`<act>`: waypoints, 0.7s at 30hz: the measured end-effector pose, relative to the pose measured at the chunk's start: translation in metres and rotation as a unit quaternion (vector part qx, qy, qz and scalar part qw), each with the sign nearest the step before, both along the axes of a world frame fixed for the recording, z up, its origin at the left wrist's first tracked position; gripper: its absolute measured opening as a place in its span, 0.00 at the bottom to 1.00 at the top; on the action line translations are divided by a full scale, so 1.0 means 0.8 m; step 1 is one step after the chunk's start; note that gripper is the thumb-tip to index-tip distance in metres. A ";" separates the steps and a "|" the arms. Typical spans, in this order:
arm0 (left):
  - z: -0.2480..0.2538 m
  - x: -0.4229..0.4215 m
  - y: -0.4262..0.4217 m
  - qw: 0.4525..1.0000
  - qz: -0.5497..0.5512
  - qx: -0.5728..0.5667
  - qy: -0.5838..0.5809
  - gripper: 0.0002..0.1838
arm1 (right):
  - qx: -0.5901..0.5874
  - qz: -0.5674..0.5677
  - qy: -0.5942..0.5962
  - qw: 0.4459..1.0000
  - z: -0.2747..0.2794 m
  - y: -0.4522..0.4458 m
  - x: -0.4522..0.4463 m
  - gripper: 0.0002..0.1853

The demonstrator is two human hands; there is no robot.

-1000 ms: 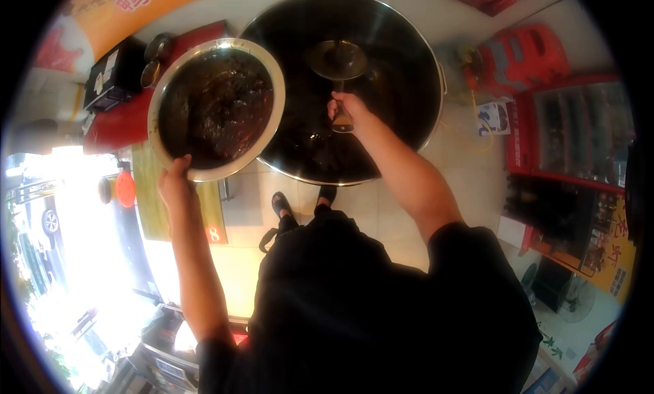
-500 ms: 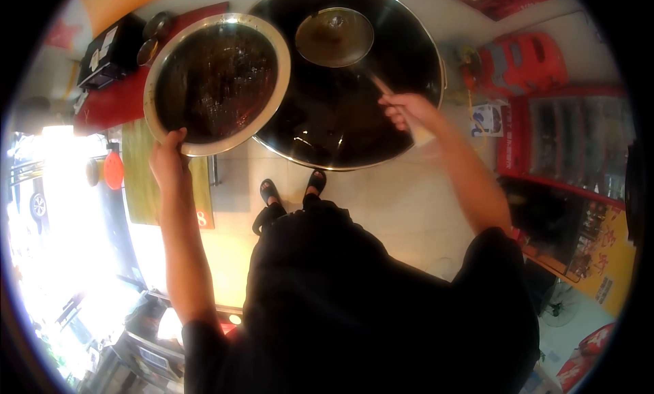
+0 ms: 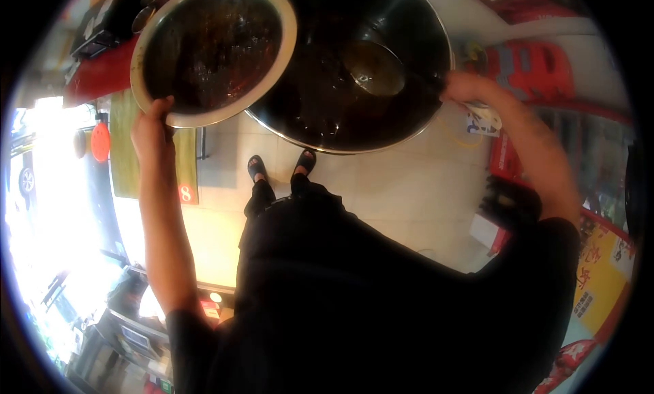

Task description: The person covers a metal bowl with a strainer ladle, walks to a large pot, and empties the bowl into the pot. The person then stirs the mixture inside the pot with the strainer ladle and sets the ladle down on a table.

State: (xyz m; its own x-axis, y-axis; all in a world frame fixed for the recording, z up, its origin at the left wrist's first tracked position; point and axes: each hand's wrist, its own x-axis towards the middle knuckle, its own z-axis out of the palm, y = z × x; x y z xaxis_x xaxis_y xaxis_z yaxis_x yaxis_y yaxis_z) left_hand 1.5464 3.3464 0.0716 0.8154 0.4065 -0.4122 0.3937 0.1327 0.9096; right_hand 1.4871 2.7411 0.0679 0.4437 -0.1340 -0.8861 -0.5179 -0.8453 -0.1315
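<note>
My left hand (image 3: 154, 128) grips the lower rim of a round metal basin (image 3: 281, 58), which holds dark, glistening contents. The basin overlaps the left side of a large round metal pot (image 3: 327, 147) with dark liquid inside. My right hand (image 3: 470, 87) is closed around the handle of a ladle (image 3: 373, 68) at the pot's right rim. The ladle's round head lies over the dark liquid, tilted. Its handle end shows just below my right hand.
A wooden table (image 3: 185, 148) marked 8 stands left, with a red fly-swatter-like object (image 3: 100, 142) beyond it. Red stacked stools (image 3: 538, 67) are at the upper right, near a red display cabinet (image 3: 504, 155). Tiled floor (image 3: 381, 189) lies below the pot.
My right hand has moved right to the pot's rim, and the ladle head has swung right and down. The basin, still in my left hand, and the pot appear higher in view.
</note>
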 end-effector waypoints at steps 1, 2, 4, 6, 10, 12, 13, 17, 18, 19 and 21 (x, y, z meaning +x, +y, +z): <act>-0.001 0.001 0.001 1.000 -0.002 -0.007 -0.008 0.08 | -0.033 0.107 0.012 0.994 -0.006 -0.007 0.002 0.17; -0.001 0.002 0.003 1.000 -0.002 -0.015 -0.017 0.07 | -0.066 0.214 0.022 0.974 -0.012 -0.011 0.006 0.17; 0.017 -0.001 -0.015 1.000 0.005 -0.016 -0.019 0.07 | -0.055 0.192 0.031 0.979 -0.010 -0.004 0.003 0.17; 0.020 -0.003 -0.014 1.000 0.014 -0.014 -0.020 0.07 | -0.042 0.169 0.040 0.984 -0.013 0.011 0.000 0.18; 0.010 0.003 -0.004 1.000 -0.006 -0.011 -0.018 0.08 | 0.062 0.079 0.110 0.989 -0.032 0.049 0.005 0.17; 0.006 0.005 0.000 1.000 0.000 -0.012 -0.018 0.08 | 0.120 0.001 0.169 0.978 -0.050 0.070 0.006 0.16; 0.004 0.005 0.001 1.000 -0.005 -0.010 -0.020 0.08 | 0.136 -0.062 0.184 0.971 -0.059 0.082 0.000 0.16; 0.007 0.004 0.000 1.000 -0.009 -0.011 -0.026 0.09 | 0.205 -0.237 0.209 0.926 -0.081 0.121 -0.014 0.15; 0.012 0.004 -0.001 1.000 -0.009 -0.010 -0.026 0.09 | 0.221 -0.254 0.202 0.920 -0.094 0.125 -0.019 0.15; 0.015 0.004 -0.004 1.000 -0.003 -0.006 -0.022 0.10 | 0.223 -0.255 0.202 0.919 -0.110 0.128 -0.022 0.15; 0.020 0.004 -0.007 1.000 -0.001 -0.003 -0.019 0.10 | 0.288 -0.282 0.204 0.892 -0.128 0.138 -0.023 0.14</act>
State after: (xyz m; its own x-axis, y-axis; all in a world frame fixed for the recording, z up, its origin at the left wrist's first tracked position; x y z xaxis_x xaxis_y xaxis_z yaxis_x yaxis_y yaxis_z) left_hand 1.5493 3.3406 0.0873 0.8313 0.4021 -0.3837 0.3596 0.1372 0.9230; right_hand 1.4688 2.8517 -0.0348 0.0747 0.2959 -0.9523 -0.9435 -0.2883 -0.1636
